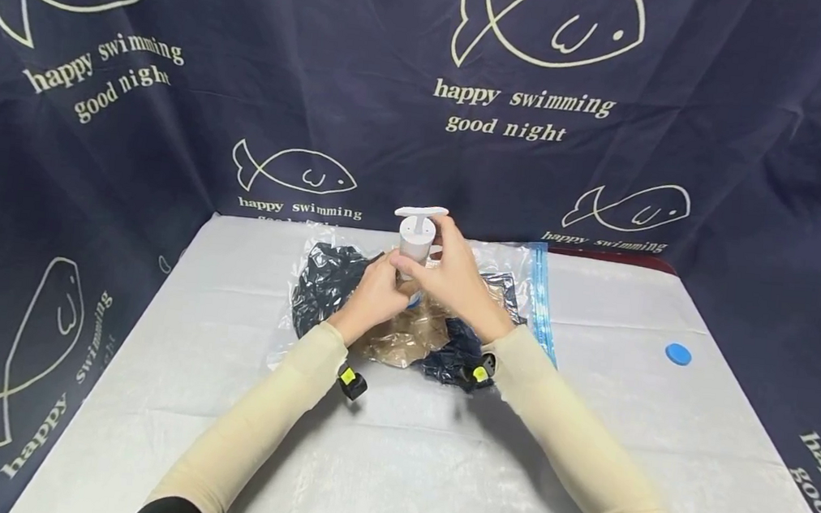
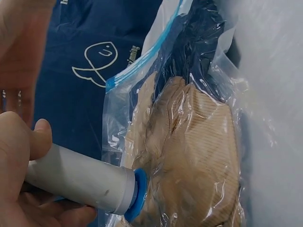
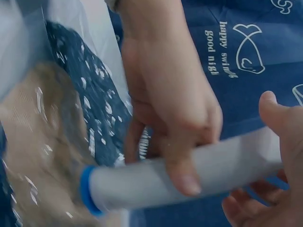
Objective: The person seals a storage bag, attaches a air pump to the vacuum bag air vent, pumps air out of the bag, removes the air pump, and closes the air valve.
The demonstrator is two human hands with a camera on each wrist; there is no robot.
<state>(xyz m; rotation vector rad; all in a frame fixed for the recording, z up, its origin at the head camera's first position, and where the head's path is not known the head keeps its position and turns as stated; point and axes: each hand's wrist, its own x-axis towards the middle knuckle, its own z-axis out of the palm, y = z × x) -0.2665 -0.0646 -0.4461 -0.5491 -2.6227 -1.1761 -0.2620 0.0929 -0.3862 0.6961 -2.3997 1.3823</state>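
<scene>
A white cylindrical hand pump (image 1: 415, 241) with a T-shaped handle (image 1: 422, 210) stands upright over a clear plastic storage bag (image 1: 304, 337). At its lower end, a blue valve ring (image 2: 138, 194) joins it to the bag. My left hand (image 1: 375, 296) grips the barrel partway along, with the thumb lying on its side. Higher up, my right hand (image 1: 461, 277) curls its thumb and fingers around the upper end, close under the handle. Folded brown ribbed clothing (image 2: 208, 146) and dark clothing (image 1: 328, 282) show through the bag.
A round blue cap (image 1: 678, 354) lies on the white-covered table (image 1: 604, 387), right of the bag. The bag's blue zip edge (image 1: 542, 301) runs along its right side. Dark fish-print curtains (image 1: 393, 125) enclose the table's back and sides.
</scene>
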